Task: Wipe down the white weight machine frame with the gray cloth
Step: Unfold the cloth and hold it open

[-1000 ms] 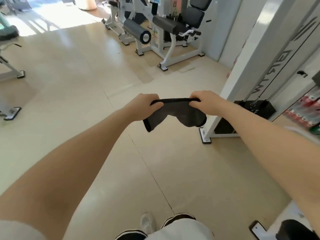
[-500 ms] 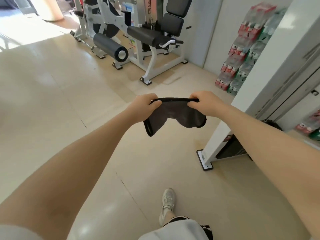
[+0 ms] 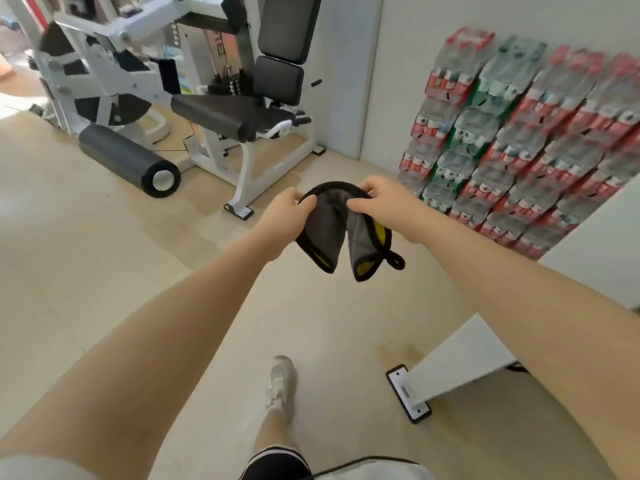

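Note:
The gray cloth (image 3: 332,233) has a black edge, a yellow underside and a small hanging loop. It hangs folded in the air between both hands at chest height. My left hand (image 3: 285,216) pinches its left top edge. My right hand (image 3: 381,206) pinches the right top edge, close to the left hand. The white weight machine frame (image 3: 464,362) stands at the lower right, its slanted post ending in a black-rimmed foot plate (image 3: 408,393) on the floor. The cloth does not touch the frame.
A white leg machine (image 3: 221,109) with black pads and a roller (image 3: 128,157) stands at the back left. Stacked packs of bottled water (image 3: 519,143) line the right wall. My white shoe (image 3: 280,382) is on the beige floor (image 3: 86,271) below the hands.
The view has swung right and I have stepped forward. My hands have come closer together, so the cloth now bows upward and folds, showing its yellow side.

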Available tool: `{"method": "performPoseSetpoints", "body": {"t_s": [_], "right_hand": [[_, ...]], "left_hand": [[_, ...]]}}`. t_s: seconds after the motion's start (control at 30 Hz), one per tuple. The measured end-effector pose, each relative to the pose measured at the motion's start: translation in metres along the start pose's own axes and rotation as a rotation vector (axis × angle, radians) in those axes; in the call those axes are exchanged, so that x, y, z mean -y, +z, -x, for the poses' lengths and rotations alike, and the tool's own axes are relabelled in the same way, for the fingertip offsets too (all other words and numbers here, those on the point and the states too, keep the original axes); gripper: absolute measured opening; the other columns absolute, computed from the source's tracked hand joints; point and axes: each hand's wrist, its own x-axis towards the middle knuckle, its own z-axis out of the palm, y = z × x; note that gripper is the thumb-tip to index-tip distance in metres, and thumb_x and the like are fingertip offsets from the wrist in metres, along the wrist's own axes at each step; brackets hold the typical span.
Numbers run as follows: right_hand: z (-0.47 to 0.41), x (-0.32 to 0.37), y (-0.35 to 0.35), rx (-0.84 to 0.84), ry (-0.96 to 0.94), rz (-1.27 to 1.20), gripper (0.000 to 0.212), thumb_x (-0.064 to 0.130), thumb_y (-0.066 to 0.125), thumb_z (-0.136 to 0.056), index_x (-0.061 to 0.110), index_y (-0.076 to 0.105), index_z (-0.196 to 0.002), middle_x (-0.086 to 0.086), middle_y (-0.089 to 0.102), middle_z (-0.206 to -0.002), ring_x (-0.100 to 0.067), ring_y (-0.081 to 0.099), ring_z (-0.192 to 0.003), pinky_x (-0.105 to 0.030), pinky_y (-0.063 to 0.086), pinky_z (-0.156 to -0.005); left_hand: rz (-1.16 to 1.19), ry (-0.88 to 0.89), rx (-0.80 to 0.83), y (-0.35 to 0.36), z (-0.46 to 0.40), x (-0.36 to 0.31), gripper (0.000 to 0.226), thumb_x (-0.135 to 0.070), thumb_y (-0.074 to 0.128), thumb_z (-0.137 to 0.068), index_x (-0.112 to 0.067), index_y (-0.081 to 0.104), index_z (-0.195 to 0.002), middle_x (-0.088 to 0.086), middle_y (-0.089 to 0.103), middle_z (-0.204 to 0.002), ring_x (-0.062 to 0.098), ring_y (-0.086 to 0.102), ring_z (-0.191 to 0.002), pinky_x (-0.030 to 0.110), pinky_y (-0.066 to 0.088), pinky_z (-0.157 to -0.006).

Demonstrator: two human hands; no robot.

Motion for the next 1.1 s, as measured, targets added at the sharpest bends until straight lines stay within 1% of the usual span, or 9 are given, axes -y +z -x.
{"method": "performPoseSetpoints", "body": {"t_s": [0.13,0.27,0.37,0.53,0.7,0.8,0.9,1.0,1.1], "right_hand": [[-0.089,0.005,-0.006,-0.025,0.03,-0.058,0.02,0.028,0.061,-0.086,0.024,0.046,-0.099,0.002,0.06,-0.084,-0.01,0.063,-0.07,-0.02,0.048,-0.042],[-0.174,0.019,-0.03,-0.084,0.106,-0.084,0.019,0.021,0.055,-0.091,0.017,0.045,-0.107,-0.005,0.064,-0.082,-0.019,0.068,-0.062,-0.035,0.059,-0.059],[-0.227,0.023,-0.058,-0.083,0.175,-0.289,0.027,0.007,0.04,-0.093,0.011,0.049,-0.118,-0.008,0.063,-0.085,-0.016,0.065,-0.054,-0.026,0.057,-0.055],[-0.283,-0.009,-0.117,-0.133,0.211,-0.225,0.041,-0.004,0.036,-0.089,0.014,0.054,-0.121,-0.003,0.064,-0.095,-0.009,0.061,-0.079,-0.02,0.052,-0.07],[-0.332,-0.077,-0.188,-0.325,0.158,-0.013,0.03,0.007,0.052,-0.091,0.017,0.061,-0.118,0.015,0.055,-0.103,0.011,0.051,-0.086,0.001,0.038,-0.061],[-0.371,-0.128,-0.241,-0.456,0.179,0.149,0.023,0.018,0.057,-0.09,0.02,0.057,-0.113,0.001,0.041,-0.13,-0.01,0.042,-0.118,-0.016,0.033,-0.088],[-0.412,-0.165,-0.308,-0.581,0.309,-0.048,0.034,0.027,0.056,-0.091,0.02,0.039,-0.119,-0.004,0.039,-0.134,-0.014,0.043,-0.105,-0.026,0.034,-0.08],[-0.446,-0.193,-0.374,-0.644,0.455,-0.28,0.049,0.029,0.052,-0.094,0.018,0.028,-0.135,-0.005,0.037,-0.14,-0.015,0.041,-0.11,-0.029,0.034,-0.084],[-0.477,-0.216,-0.424,-0.658,0.505,-0.582,0.04,0.031,0.048,-0.095,0.015,0.04,-0.131,-0.004,0.048,-0.134,-0.018,0.048,-0.115,-0.033,0.038,-0.096]], "left_hand": [[0.137,-0.021,0.15,0.002,-0.111,-0.02,0.021,-0.033,0.041,-0.096,-0.017,0.05,-0.106,0.006,0.063,-0.096,0.018,0.064,-0.085,0.031,0.057,-0.066],[0.286,-0.05,0.344,0.002,-0.215,-0.052,0.032,-0.038,0.04,-0.096,-0.014,0.049,-0.116,0.011,0.063,-0.105,0.022,0.066,-0.091,0.04,0.057,-0.076],[0.345,-0.008,0.489,0.01,-0.283,-0.08,0.035,-0.045,0.042,-0.094,-0.017,0.054,-0.112,0.008,0.065,-0.103,0.021,0.065,-0.093,0.04,0.054,-0.082],[0.39,0.03,0.663,0.045,-0.369,-0.113,0.027,-0.025,0.066,-0.084,-0.017,0.05,-0.104,0.006,0.066,-0.097,0.014,0.068,-0.079,0.027,0.054,-0.062],[0.467,-0.013,0.73,0.12,-0.45,-0.155,0.014,-0.008,0.051,-0.092,-0.014,0.05,-0.105,0.008,0.064,-0.097,0.016,0.066,-0.079,0.027,0.054,-0.061],[0.504,0.001,0.781,0.169,-0.498,-0.193,0.011,-0.01,0.046,-0.095,-0.017,0.051,-0.101,0.005,0.065,-0.096,0.015,0.066,-0.081,0.027,0.055,-0.064],[0.551,0.022,0.826,0.214,-0.548,-0.243,0.015,-0.008,0.042,-0.096,-0.016,0.054,-0.103,0.004,0.064,-0.099,0.015,0.065,-0.085,0.027,0.055,-0.069],[0.621,0.036,0.85,0.253,-0.592,-0.298,0.022,-0.006,0.038,-0.097,-0.009,0.05,-0.115,0.006,0.062,-0.102,0.018,0.062,-0.089,0.03,0.053,-0.074],[0.693,0.041,0.875,0.286,-0.633,-0.342,0.017,-0.008,0.039,-0.096,-0.01,0.054,-0.105,0.004,0.065,-0.095,0.016,0.065,-0.082,0.028,0.054,-0.062]]}}
